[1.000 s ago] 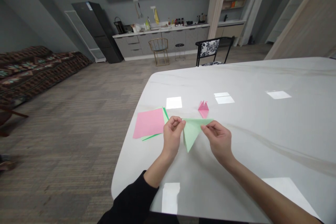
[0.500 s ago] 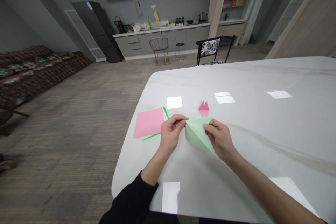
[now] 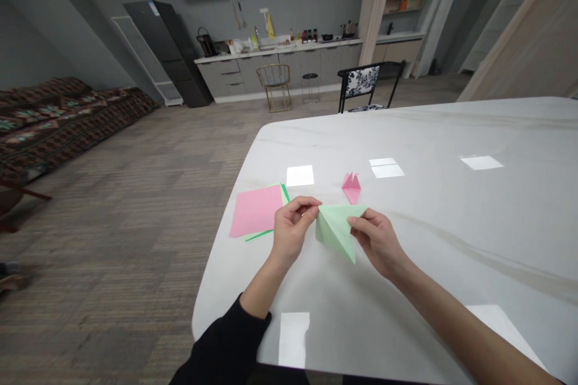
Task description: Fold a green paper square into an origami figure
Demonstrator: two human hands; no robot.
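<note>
And up it is held, over the white table [image 3: 406, 319], just on the near side of the pink figure [image 3: 351, 188]: the green paper [image 3: 335, 224]! Its upper left corner is pinched by thumb and fingers of the left hand [image 3: 290, 232]; its right side is gripped by the right hand [image 3: 378, 242], the thumb laid on the near face. Neither hand is free.

Hardly any weight should be felt here. Light, thin, soft across the faces, likely stiffer along the creases; little slip is to be expected, but it could be torn by a tug. Corners and folded edges are best taken, gently pinched; by a hard squeeze the hanging flap would be crumpled.

To the count! One green paper, one pink figure, and one stack, topped by one pink sheet [image 3: 256, 210]. Beneath it, green sheets [image 3: 286, 194] are seen in two shades: at least two, the full number hidden. Beyond the table, one black chair [image 3: 361, 81], one gold chair [image 3: 273, 74], one stool [image 3: 310, 76].
</note>
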